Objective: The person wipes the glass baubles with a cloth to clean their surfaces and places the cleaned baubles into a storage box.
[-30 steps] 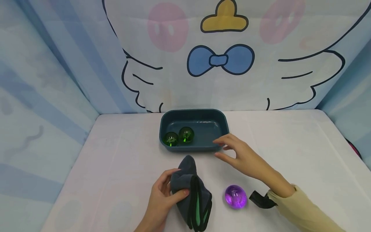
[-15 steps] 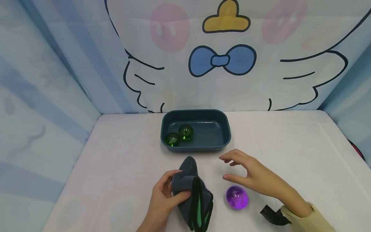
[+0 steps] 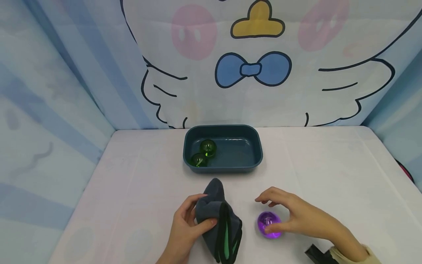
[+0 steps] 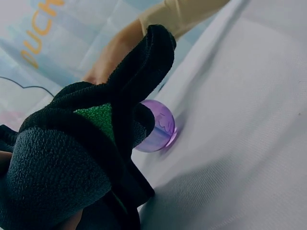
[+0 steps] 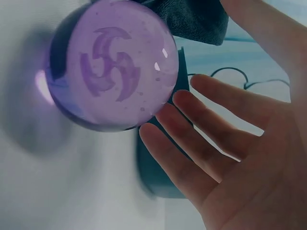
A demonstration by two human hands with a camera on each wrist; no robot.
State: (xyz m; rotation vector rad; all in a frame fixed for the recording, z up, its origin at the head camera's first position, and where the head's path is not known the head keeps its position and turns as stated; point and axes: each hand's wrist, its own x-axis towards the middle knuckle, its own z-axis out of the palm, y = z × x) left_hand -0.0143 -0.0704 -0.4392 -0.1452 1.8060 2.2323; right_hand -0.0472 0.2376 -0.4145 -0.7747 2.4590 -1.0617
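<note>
My left hand (image 3: 184, 227) grips a folded grey-blue cloth (image 3: 212, 214) with black edging and a green inner side, thumb on its near face. To the cloth's right, a clear purple ball (image 3: 263, 219) lies on the white table. My right hand (image 3: 301, 216) is spread over and beside this ball, its thumb overlapping it in the head view. In the right wrist view the fingers (image 5: 192, 139) are loosely extended near the purple ball (image 5: 115, 67), which shows a swirl mark; whether they touch it I cannot tell. The cloth (image 4: 57, 167) hides most of my left hand in its wrist view.
A dark teal tray (image 3: 244, 169) stands at the back of the table (image 3: 132, 205), before a printed curtain (image 3: 197, 95). Two green balls, an upper one (image 3: 208, 147) and a lower one (image 3: 199, 160), lie at its left end. A black strap (image 3: 319, 253) hangs at my right sleeve.
My right hand has moved from the tray's right end down and back to the purple ball. The two green balls have shifted slightly in the tray. My left hand keeps holding the cloth.
</note>
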